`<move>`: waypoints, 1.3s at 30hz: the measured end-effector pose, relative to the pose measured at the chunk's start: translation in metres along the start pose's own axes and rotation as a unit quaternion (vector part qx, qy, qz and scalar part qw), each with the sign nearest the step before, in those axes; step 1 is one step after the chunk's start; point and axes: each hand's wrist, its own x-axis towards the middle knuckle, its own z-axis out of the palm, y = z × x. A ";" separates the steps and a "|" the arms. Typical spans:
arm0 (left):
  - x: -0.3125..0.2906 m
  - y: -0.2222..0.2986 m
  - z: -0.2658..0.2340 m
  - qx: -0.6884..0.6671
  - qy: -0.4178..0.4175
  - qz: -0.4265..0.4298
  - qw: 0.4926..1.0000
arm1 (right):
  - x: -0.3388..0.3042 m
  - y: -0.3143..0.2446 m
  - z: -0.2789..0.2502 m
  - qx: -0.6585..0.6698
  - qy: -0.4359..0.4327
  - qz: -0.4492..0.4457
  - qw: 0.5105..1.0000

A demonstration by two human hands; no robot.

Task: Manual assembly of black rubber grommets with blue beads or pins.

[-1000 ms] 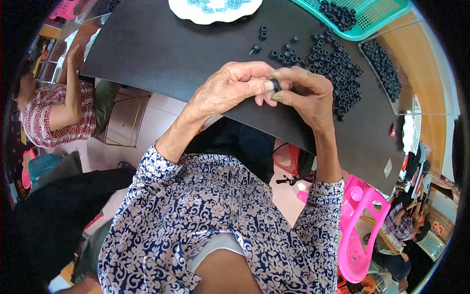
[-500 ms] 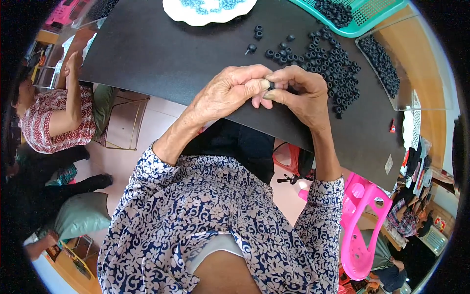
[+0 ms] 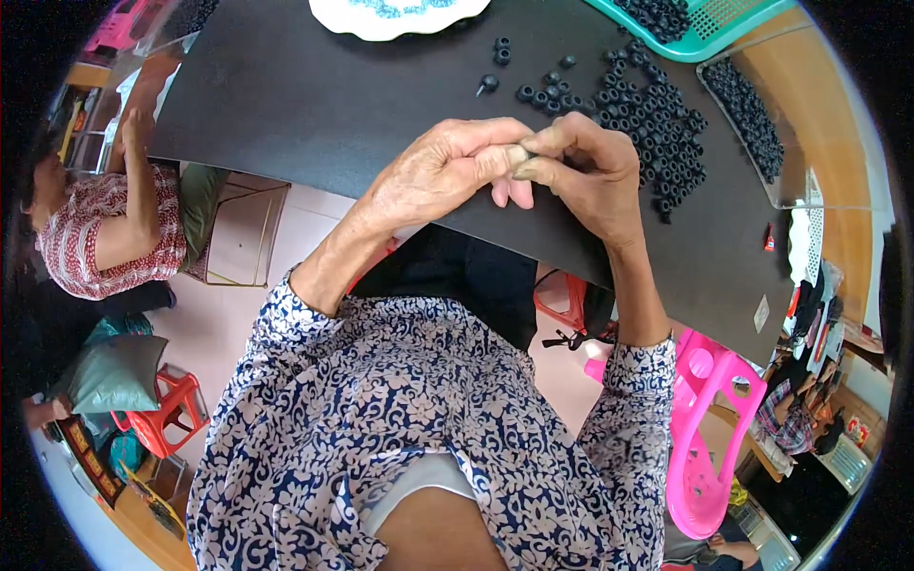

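Observation:
My left hand and my right hand meet above the near edge of the dark table. Thumb and fingers of both are pinched together, tip to tip, around a small black part, now almost wholly hidden by the fingertips. Beyond and to the right of my right hand lies a spread of small black ring-shaped parts. A single round black part with a thin pale pin lies farther off, near a few loose ones.
At the far edge stand a white scalloped plate with blue bits and a green basket of black parts. A clear box of black parts is at right. A pink plastic chair stands below; another person sits at left.
The black part between my fingertips showed before and is now mostly covered. At lower left, a dark-clothed person with a grey-green bag has shifted left, uncovering a red stool.

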 end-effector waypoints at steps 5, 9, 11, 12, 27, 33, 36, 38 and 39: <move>0.001 -0.005 0.004 -0.121 0.049 -0.020 0.991 | 0.003 -0.006 -0.001 0.002 0.013 -0.028 1.000; 0.004 -0.002 0.000 -0.090 0.046 -0.014 0.995 | 0.004 -0.007 -0.001 0.005 0.018 -0.023 1.000; 0.006 0.000 0.006 -0.074 0.040 -0.014 0.996 | 0.000 -0.009 -0.003 0.011 0.029 -0.020 0.999; 0.007 0.003 0.008 -0.045 0.042 -0.004 0.998 | 0.000 -0.011 -0.004 -0.045 0.046 -0.060 0.996; -0.005 0.012 0.018 0.072 0.066 -0.003 0.995 | -0.016 -0.030 -0.151 -0.265 0.268 0.031 0.926; -0.001 0.005 0.015 0.032 0.072 0.024 0.997 | -0.018 -0.006 -0.221 -0.207 0.356 0.101 0.906; -0.012 0.010 0.013 0.045 0.088 0.010 0.995 | -0.019 -0.018 -0.163 -0.193 0.278 0.133 0.931; -0.017 0.008 0.012 0.052 0.092 0.010 0.994 | -0.023 -0.030 -0.121 -0.228 0.171 0.101 0.953; -0.012 0.007 0.011 0.034 0.084 0.015 0.996 | -0.024 -0.035 -0.110 -0.255 0.127 0.063 0.956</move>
